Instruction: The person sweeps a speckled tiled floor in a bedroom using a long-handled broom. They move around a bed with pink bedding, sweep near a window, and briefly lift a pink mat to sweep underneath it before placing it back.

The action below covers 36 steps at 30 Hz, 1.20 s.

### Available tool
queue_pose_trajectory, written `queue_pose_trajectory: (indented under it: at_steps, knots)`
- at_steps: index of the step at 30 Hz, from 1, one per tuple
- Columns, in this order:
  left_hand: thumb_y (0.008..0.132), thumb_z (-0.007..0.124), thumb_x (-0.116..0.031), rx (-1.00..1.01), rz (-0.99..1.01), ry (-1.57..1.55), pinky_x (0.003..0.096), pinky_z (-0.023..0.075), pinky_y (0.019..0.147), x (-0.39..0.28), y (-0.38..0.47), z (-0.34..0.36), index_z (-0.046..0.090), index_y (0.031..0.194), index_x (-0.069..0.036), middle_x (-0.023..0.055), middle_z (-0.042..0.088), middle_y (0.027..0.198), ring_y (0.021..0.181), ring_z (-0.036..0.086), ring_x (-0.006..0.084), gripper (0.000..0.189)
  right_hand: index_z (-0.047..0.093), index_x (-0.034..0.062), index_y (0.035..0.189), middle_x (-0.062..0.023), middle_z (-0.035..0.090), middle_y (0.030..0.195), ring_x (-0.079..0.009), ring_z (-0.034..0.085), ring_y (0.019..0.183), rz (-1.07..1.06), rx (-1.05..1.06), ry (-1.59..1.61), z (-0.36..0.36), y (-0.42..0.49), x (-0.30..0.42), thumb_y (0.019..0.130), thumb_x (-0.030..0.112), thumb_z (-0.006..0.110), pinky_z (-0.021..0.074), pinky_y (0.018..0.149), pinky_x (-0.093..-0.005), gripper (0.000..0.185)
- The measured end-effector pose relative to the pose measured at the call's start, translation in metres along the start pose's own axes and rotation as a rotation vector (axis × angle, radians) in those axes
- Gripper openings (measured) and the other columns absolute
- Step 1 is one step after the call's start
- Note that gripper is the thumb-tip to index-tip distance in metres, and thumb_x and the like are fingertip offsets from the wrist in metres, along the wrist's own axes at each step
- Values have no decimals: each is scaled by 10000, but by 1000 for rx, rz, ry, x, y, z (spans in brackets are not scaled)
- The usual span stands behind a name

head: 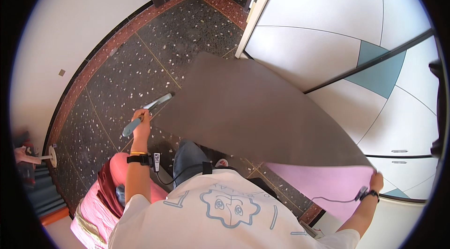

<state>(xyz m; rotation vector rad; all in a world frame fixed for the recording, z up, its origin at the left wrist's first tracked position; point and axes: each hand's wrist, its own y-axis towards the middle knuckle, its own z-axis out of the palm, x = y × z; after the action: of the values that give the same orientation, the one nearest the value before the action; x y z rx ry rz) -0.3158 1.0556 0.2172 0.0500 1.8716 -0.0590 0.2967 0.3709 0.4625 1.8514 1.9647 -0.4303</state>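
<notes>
My left hand (pixel 141 119) is closed around the handle of a brush-like tool (pixel 158 101) with a blue grip and a pale, elongated head; its exact kind cannot be told. The tool's head lies over the floor beside a large sheet or mat (pixel 260 108), grey-brown on the face that shows. My right hand (pixel 376 181), far out to the right, grips a corner of this sheet and holds it raised. Near that hand the pink underside (pixel 327 182) of the sheet shows. Both wrists bear black straps with small cabled devices.
Speckled terrazzo floor (pixel 140 69) runs under the sheet. White cabinet doors with blue-green panels (pixel 316 45) stand at the right. Pink bedding or cloth (pixel 95 210) is piled at my left side. A white wall (pixel 81 20) rises at the upper left, and folded fabrics (pixel 45 189) lie at the far left.
</notes>
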Motion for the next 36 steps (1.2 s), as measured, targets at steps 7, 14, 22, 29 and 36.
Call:
queue_pose_trajectory:
  at_steps: [7, 14, 22, 29, 36]
  knots:
    - [846, 559, -83, 122, -143, -53, 250, 514, 565, -19, -49, 20, 551, 852, 31, 86, 576, 739, 601, 617, 168, 115, 579, 10, 869, -224, 604, 966, -385, 571, 924, 215, 201, 67, 134, -68, -78, 830, 118, 420, 466, 754, -464, 196]
    - [851, 557, -84, 265, -104, -3, 248, 528, 561, -50, -64, 45, 568, 908, 33, 91, 585, 784, 630, 614, 158, 130, 601, 14, 885, -185, 629, 861, -355, 598, 836, -366, 412, 550, 230, -105, 88, 784, 133, 542, 480, 672, -410, 166]
    - [791, 569, -15, 479, 373, 232, 273, 472, 648, -71, -56, 55, 598, 862, -35, 72, 575, 803, 740, 596, 173, 79, 573, 17, 1008, -169, 618, 904, -316, 598, 828, -800, 472, 815, 119, -168, 282, 816, 155, 526, 472, 704, -367, 241]
    - [706, 552, 14, 631, 462, 228, 362, 428, 729, -59, -2, 42, 582, 808, -71, 86, 567, 810, 771, 569, 268, 136, 565, 12, 1031, -63, 619, 850, -139, 595, 785, -739, 955, 1173, -8, -248, 394, 835, 132, 556, 477, 668, -267, 230]
    - [727, 546, -31, 707, 634, 475, 411, 353, 811, -25, 87, -16, 551, 788, -129, 15, 539, 820, 832, 558, 227, 115, 502, 57, 1147, -75, 586, 975, -117, 560, 792, -973, 1369, 1190, -153, -353, 593, 897, 165, 500, 472, 700, -256, 272]
